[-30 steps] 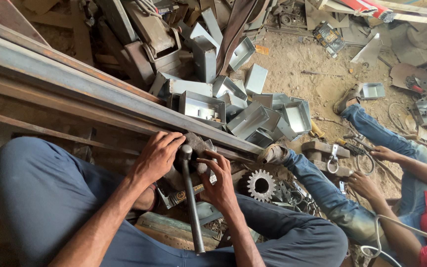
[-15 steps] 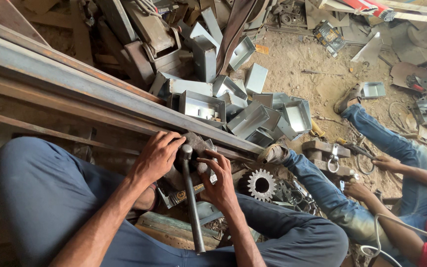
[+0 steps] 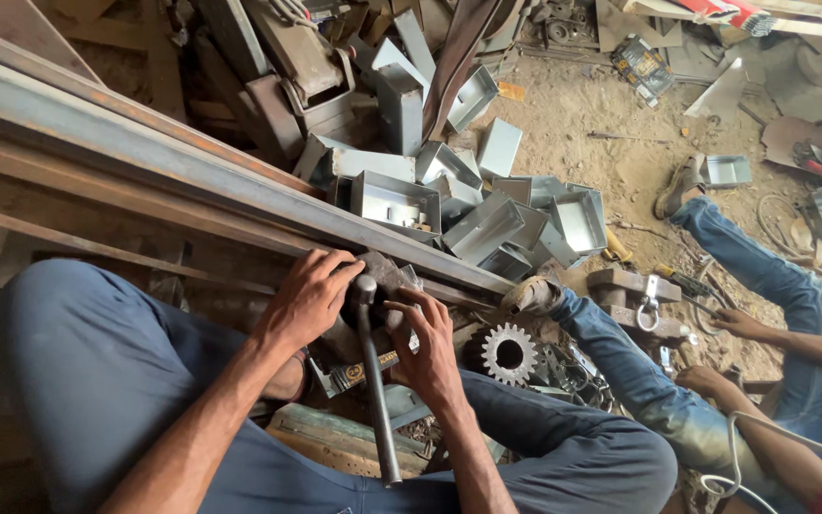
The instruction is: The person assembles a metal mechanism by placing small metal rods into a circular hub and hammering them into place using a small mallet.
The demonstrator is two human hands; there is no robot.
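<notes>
rusty steel beam (image 3: 192, 171), shiny metal boxes (image 3: 487, 224)

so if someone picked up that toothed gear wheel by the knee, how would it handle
The gear wheel looks like thick solid metal, so probably heavy for its size and fully rigid. Its teeth and rusty-looking surface should give grip rather than slip. It lies flat among scrap, so it likely stays put; stood on edge it might roll, bumpily.

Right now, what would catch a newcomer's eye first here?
Two bare hands meet at the centre: the left hand and the right hand press on a dark metal piece with a long handle. Behind lies a heap of grey metal boxes, and a toothed gear sits to the right, beside another person's leg.
</notes>
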